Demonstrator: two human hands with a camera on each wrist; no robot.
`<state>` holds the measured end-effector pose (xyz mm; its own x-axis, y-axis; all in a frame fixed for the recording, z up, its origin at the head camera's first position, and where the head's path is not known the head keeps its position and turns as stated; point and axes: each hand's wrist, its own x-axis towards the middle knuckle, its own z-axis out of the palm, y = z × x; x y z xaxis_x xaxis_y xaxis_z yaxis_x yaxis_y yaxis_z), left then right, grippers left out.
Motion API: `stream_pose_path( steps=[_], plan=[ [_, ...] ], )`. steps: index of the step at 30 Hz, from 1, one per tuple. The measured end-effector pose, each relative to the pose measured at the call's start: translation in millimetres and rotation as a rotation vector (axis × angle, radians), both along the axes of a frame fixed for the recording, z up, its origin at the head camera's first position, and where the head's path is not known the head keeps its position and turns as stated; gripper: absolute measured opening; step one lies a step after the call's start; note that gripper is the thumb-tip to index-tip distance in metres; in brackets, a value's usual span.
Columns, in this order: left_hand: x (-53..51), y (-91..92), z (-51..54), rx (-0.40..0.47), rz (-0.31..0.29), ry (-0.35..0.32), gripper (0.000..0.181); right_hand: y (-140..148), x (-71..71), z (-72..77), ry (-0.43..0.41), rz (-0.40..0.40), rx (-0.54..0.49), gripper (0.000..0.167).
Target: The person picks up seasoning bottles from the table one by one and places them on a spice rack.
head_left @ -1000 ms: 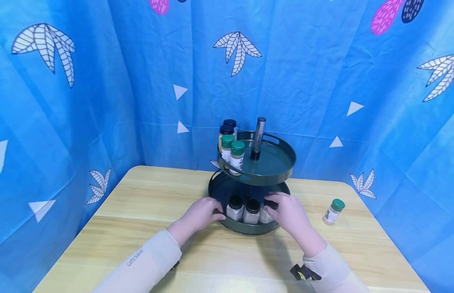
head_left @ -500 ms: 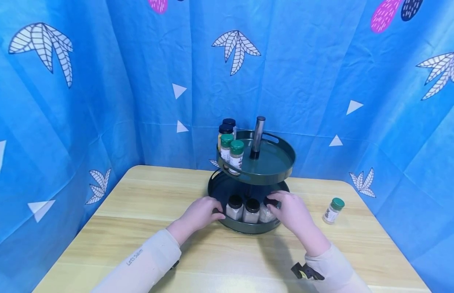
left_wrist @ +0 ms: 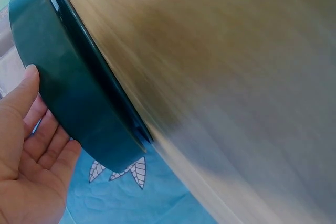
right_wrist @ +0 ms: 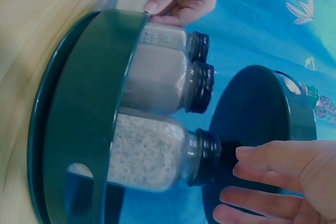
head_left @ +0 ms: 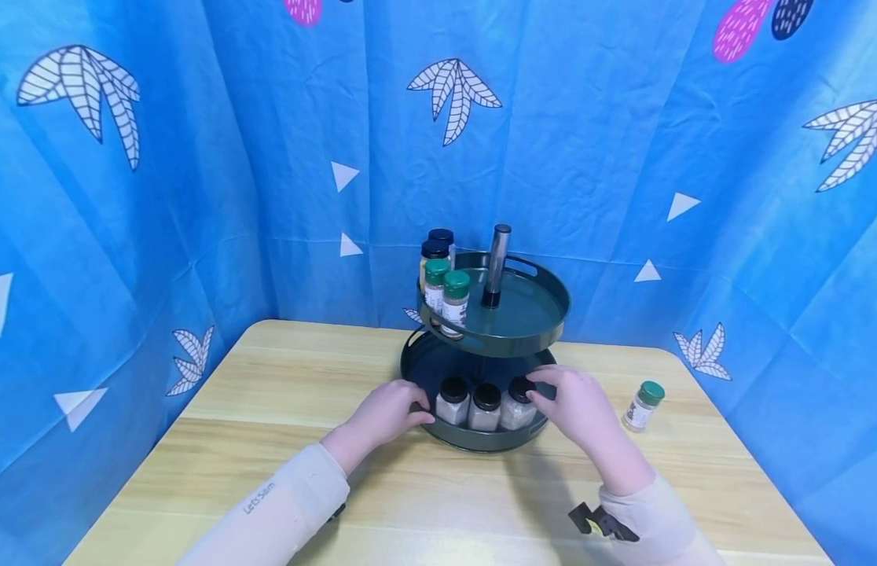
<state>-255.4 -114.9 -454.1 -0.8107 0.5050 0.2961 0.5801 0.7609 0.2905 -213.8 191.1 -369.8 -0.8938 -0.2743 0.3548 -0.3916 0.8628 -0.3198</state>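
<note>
A dark green two-tier turntable tray (head_left: 481,440) stands on the table. Its lower tier holds three clear jars with black lids: a left jar (head_left: 453,402), a middle jar (head_left: 485,409) and a right jar (right_wrist: 149,153) with pale, speckled contents. My left hand (head_left: 385,413) grips the lower tier's left edge; in the left wrist view, its thumb (left_wrist: 31,77) touches the wall near the rim, fingers bent against the side. My right hand (head_left: 576,401) is beside the right jar's lid, fingers extended and apart from it in the right wrist view.
On the upper tier (head_left: 530,303) stand two green-capped shakers (head_left: 456,303) and two black-lidded jars (head_left: 434,255), left of a metal post (head_left: 497,267). Another green-capped shaker (head_left: 643,406) stands on the table at right. A blue patterned curtain (head_left: 587,157) surrounds the table.
My right hand has let go of the right jar's lid and drawn back slightly to the right, uncovering the jar. The left hand stays on the tray.
</note>
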Motion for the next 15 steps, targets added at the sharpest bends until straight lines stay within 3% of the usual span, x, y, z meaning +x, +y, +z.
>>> stream_pose_path(
  steps=[10, 15],
  plan=[
    [-0.7, 0.1, 0.1, -0.01, 0.0, -0.003, 0.016, 14.4, 5.6, 9.1, -0.039, -0.054, 0.007, 0.028],
    [-1.1, 0.5, 0.6, -0.01, 0.0, -0.006, 0.016, 27.3, 6.9, 11.4, -0.014, -0.077, 0.012, 0.03]
  ],
)
